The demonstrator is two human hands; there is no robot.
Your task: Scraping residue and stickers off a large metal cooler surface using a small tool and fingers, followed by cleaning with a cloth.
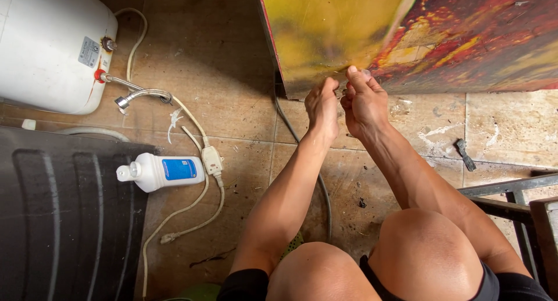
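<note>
Hands: left hand and right hand meet, pinching something small at the painted panel lower edge.
Grip: both narrow, contents unclear.
Floor: white bottle lies aside.

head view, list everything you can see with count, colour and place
painting: 1, yellow and red, top right, upright on floor
tank: 1, white, top left
hose: 1, metal, off the tank
bottle: 1, white with blue label, lying on floor, left of centre
cable: 1, cream, along floor
mat: 1, black, ribbed, bottom left
frame: 1, dark metal, right edge
floor: tan tiles, stained
left hand: at painting's lower edge
right hand: at the same edge, beside left hand
</note>
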